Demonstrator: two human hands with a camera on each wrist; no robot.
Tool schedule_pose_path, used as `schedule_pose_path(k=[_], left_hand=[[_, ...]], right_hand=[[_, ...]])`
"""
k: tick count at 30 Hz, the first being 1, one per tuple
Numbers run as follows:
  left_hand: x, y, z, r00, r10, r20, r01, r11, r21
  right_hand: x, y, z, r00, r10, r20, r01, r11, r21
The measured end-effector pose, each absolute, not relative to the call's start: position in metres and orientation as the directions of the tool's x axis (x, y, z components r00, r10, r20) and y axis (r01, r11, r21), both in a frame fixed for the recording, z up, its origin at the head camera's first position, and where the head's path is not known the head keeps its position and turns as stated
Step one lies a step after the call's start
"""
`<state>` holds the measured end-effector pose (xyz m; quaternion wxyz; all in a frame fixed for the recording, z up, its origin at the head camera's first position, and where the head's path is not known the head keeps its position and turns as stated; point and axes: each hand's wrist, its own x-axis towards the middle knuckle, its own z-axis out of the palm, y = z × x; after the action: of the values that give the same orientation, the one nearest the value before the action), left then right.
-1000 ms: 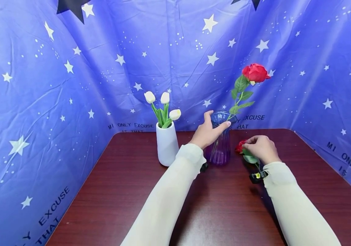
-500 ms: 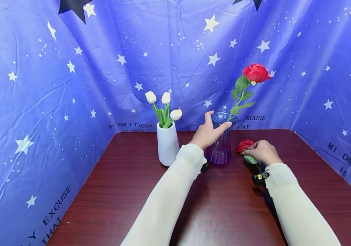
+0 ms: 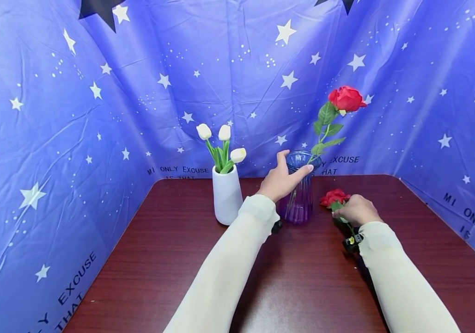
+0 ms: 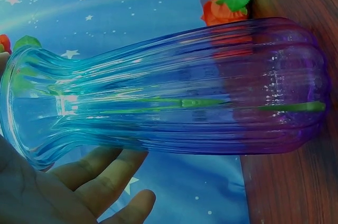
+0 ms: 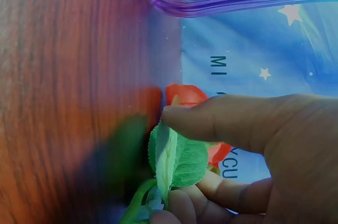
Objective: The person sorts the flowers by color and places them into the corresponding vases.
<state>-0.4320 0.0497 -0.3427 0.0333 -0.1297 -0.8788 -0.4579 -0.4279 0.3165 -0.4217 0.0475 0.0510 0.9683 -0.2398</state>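
A ribbed glass vase (image 3: 300,206), blue at the top and purple below, stands upright on the table. My left hand (image 3: 280,181) grips it near the rim, thumb on the near side. One red rose (image 3: 347,99) leans out of it to the right; through the glass in the left wrist view its green stem (image 4: 185,102) reaches the base. Right of the vase, a second red rose (image 3: 334,198) lies low over the table. My right hand (image 3: 358,210) pinches it just below the bloom, by its green leaves (image 5: 187,160). Much of its stem is hidden behind the wrist.
Left of the glass vase stands a white vase (image 3: 227,196) holding three white tulips (image 3: 224,132). A starry blue curtain (image 3: 204,55) hangs behind and at both sides of the dark red wooden table (image 3: 171,263).
My right hand has slid slightly right and down from the second rose's bloom to its leaves, so more of the bloom shows. The left hand and glass vase have stayed put.
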Motion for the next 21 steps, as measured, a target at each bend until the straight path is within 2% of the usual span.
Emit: schedule_pose_path(k=[15,21], left_hand=[[-0.431,0.05,-0.343,-0.964,0.198,0.177,0.259,0.548,0.796],[-0.431,0.05,-0.343,-0.964,0.198,0.176,0.257,0.542,0.8]], right_hand=[[-0.428,0.323,-0.437,-0.995,0.091,-0.048,0.103,0.902,-0.42],[-0.432,0.325,-0.437,-0.994,0.089,-0.063,0.107,0.907,-0.407]])
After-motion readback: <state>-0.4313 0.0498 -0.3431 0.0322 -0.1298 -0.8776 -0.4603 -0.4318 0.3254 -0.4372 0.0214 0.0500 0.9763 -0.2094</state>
